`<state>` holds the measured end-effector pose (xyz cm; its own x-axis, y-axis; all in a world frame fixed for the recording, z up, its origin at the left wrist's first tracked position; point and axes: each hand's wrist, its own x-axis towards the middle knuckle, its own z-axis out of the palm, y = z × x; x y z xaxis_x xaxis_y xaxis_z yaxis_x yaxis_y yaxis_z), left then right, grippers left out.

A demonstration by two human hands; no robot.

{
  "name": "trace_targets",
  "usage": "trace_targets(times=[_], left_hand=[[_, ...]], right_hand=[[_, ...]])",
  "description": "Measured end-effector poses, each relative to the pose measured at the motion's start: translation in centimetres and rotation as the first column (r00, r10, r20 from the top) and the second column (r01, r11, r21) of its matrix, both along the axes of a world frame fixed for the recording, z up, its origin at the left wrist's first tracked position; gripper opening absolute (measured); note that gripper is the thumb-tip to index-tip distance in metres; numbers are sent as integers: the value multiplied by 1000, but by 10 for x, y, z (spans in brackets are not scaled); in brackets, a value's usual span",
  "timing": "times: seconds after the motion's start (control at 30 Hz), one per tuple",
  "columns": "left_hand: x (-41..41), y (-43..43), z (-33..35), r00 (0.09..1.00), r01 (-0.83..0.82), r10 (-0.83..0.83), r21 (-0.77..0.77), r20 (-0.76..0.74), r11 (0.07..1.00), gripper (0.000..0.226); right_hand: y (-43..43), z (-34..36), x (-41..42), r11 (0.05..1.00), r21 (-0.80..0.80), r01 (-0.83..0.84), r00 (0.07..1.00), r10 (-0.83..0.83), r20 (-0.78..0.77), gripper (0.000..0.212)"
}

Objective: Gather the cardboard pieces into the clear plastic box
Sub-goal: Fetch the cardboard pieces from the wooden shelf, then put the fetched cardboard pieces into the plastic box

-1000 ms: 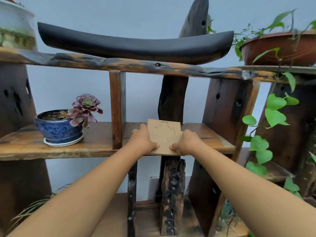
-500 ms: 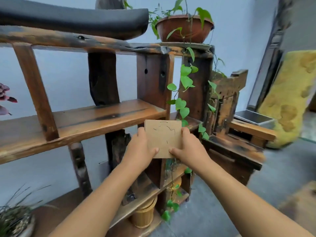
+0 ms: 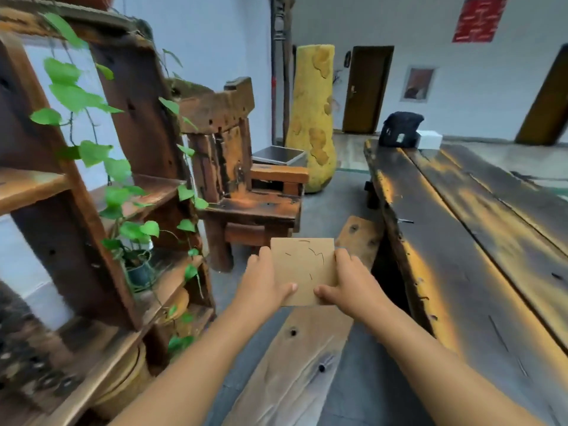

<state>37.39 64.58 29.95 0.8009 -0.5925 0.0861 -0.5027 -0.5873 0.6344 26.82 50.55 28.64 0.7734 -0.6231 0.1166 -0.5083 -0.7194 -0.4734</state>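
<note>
Here the left hand (image 3: 265, 285) and right hand (image 3: 350, 284) grip the cardboard piece (image 3: 304, 269) by its side edges, thumbs pressed on its near face.

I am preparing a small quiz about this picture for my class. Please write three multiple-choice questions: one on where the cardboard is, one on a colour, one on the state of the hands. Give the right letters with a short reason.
1. Where is the cardboard piece?
A. lying on the long dark table
B. held in the air between both hands, over the wooden bench
C. on a shelf beside the vine

2. What colour is the tall rounded object standing behind the wooden chair?
A. yellow
B. blue
C. white

3. How do the hands hold the cardboard?
A. only the left hand grips it
B. both are open and away from it
C. left hand and right hand each grip one side edge

Answers: 1 B, it sits between the hands, touching no surface. 2 A, its surface is yellow with darker patches. 3 C, thumbs lie on its face at both sides.
</note>
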Motion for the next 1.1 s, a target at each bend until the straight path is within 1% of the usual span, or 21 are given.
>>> trace_targets(times=[0.17,0.27,0.33,0.37,0.43,0.53,0.6,0.73,0.8,0.87,0.93,1.0,1.1], left_hand=[[-87,-115,-11,967,255,-255,40,-10,966,59],[-144,-179,-25,912,409,-409,63,-18,910,60],[-193,-220,-35,852,524,-522,67,-40,849,60],[-211,-232,-38,827,562,-559,68,-50,825,60],[-256,-261,-46,743,669,-666,66,-63,740,60],[-311,-295,-56,632,775,-772,86,-71,627,57],[-339,-314,-62,570,820,-818,111,-82,561,57],[-397,-356,-85,391,919,-910,117,-137,377,60],[-419,-373,-96,309,949,-937,107,-162,295,60],[-440,-392,-111,214,973,-960,127,-181,193,61],[-450,-404,-120,154,981,-972,140,-175,131,61],[-459,-420,-129,74,988,-982,150,-175,47,60],[-473,-439,-142,-52,984,-972,152,-228,-89,58]], right_hand=[[-87,-19,-118,977,52,204,979,-205,12,54],[-122,-34,-196,927,95,362,931,-364,6,58],[-141,-43,-255,863,108,493,869,-495,-8,58],[-146,-46,-274,842,114,528,848,-530,-9,58],[-155,-53,-323,763,126,634,771,-637,-26,58],[-160,-63,-379,641,154,752,654,-754,-57,62],[-160,-69,-409,567,174,805,585,-808,-74,63],[-162,-84,-463,380,215,900,414,-900,-138,65],[-163,-92,-481,295,204,933,331,-928,-173,61],[-166,-101,-495,191,199,961,231,-951,-204,59],[-165,-106,-501,127,223,967,176,-961,-215,58],[-167,-112,-505,46,250,967,104,-969,-224,58],[-162,-119,-508,-70,250,966,-5,-968,-253,54]])
